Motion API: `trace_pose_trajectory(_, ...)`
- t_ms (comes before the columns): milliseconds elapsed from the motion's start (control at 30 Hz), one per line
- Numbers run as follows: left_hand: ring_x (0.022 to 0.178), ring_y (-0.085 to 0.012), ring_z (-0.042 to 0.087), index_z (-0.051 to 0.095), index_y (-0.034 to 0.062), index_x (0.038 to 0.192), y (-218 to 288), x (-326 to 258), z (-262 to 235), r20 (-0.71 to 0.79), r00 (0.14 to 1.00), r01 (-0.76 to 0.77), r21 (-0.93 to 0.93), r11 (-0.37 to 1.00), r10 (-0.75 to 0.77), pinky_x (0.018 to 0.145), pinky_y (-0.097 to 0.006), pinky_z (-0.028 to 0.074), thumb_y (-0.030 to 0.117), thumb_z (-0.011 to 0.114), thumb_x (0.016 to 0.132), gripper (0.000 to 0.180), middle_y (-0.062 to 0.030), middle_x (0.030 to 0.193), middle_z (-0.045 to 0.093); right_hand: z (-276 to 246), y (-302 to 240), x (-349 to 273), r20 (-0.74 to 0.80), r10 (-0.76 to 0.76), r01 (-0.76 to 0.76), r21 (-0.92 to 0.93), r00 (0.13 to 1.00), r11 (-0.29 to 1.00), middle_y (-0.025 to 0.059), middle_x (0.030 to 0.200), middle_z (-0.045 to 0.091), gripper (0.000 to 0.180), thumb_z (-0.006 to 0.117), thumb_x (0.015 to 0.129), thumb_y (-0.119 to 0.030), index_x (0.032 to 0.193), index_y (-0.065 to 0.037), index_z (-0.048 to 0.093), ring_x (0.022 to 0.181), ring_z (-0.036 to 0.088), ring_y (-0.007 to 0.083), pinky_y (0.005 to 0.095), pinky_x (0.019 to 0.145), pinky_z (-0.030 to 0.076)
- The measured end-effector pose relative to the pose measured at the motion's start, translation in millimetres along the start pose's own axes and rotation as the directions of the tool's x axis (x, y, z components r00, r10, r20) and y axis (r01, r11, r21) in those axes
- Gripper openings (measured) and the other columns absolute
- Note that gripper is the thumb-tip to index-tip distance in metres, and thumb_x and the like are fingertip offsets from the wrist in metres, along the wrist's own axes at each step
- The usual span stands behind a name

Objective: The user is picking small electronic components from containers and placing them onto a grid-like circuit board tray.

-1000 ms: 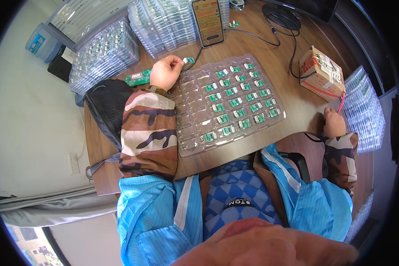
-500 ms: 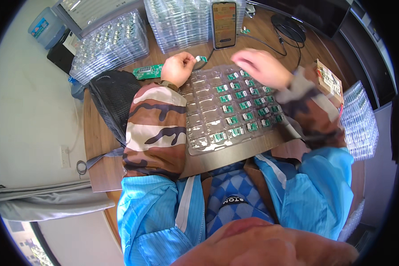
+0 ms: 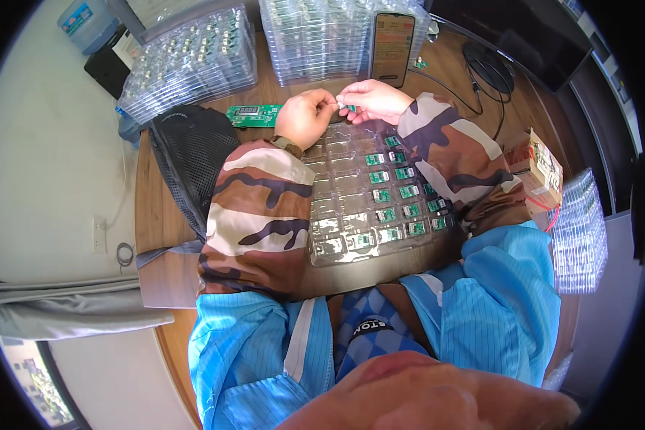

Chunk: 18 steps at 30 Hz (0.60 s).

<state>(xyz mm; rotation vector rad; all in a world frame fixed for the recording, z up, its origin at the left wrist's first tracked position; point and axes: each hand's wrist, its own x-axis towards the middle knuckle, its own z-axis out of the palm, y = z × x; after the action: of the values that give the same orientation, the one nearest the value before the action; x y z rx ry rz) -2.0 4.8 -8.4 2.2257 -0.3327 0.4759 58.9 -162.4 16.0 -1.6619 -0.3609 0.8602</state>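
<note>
Above the far edge of a clear plastic tray (image 3: 324,223), my two hands meet fingertip to fingertip. Between them is a small green circuit board (image 3: 350,108) with a white part, mostly covered by fingers. My left hand (image 3: 305,117) pinches its left side, fingers closed. From the right, my right hand (image 3: 377,101) grips the same piece with thumb and forefinger, its other fingers curled below. Small green boards with silvery connectors, such as one small board (image 3: 381,195), sit in the tray's middle and right pockets. The left-hand pockets hold none. My right sleeve hides part of the tray.
Behind stand stacked clear trays (image 3: 193,61), another tall stack (image 3: 315,43) and an upright phone (image 3: 393,50). Left are a larger green board with display (image 3: 254,115) and a black mesh bag (image 3: 193,154). Right are a cardboard box (image 3: 541,172), more trays (image 3: 580,236) and cables (image 3: 473,86).
My right hand has moved left from over the tray's far right to join my left hand at the small board. The view has shifted slightly.
</note>
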Motion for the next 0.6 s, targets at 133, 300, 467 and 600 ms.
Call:
trace_pose_trajectory(133,0.058,-0.0182,0.058,0.061,0.0045,0.078,0,1,2,-0.01,1.0,-0.023,0.037,0.999,0.024,0.054,-0.028,0.045,0.017,0.061,0.073,0.013,-0.0093,0.067,0.06,-2,1,0,-0.036,-0.008,0.01,0.059,0.999,0.998,0.0031,0.079,0.056,0.014,0.055,0.082,-0.018,0.087,-0.005,0.058,0.068,0.053,0.0097,0.0233,0.065,0.047)
trace_pose_trajectory(300,0.055,-0.0231,0.056,0.06,0.0087,0.072,-3,5,6,-0.028,0.999,-0.046,-0.008,0.999,0.046,0.051,-0.033,0.044,0.021,0.06,0.071,0.013,-0.0089,0.064,0.058,-48,9,-8,-0.264,-0.325,0.199,-0.409,0.908,0.89,0.0062,0.074,0.059,0.015,0.057,0.077,-0.015,0.085,-0.002,0.06,0.065,0.057,0.0153,0.0259,0.06,0.048)
trace_pose_trajectory(467,0.056,-0.0227,0.057,0.061,0.0083,0.075,-9,6,5,-0.02,0.999,-0.051,0.005,0.999,0.051,0.052,-0.032,0.044,0.025,0.061,0.072,0.017,-0.0086,0.063,0.059,-57,12,-46,-0.064,-0.418,0.123,-0.906,0.906,0.405,0.007,0.073,0.061,0.013,0.057,0.076,-0.011,0.084,-0.002,0.057,0.067,0.057,0.0142,0.0275,0.064,0.046)
trace_pose_trajectory(600,0.059,-0.0179,0.057,0.061,0.0077,0.079,-9,6,4,0.029,0.999,-0.017,0.046,0.999,0.016,0.055,-0.029,0.045,0.025,0.061,0.074,0.018,-0.007,0.065,0.06,-48,14,-65,-0.017,-0.538,0.207,-0.912,0.843,0.354,0.0069,0.071,0.058,0.011,0.057,0.076,-0.011,0.083,-0.002,0.057,0.065,0.056,0.0159,0.0273,0.061,0.045)
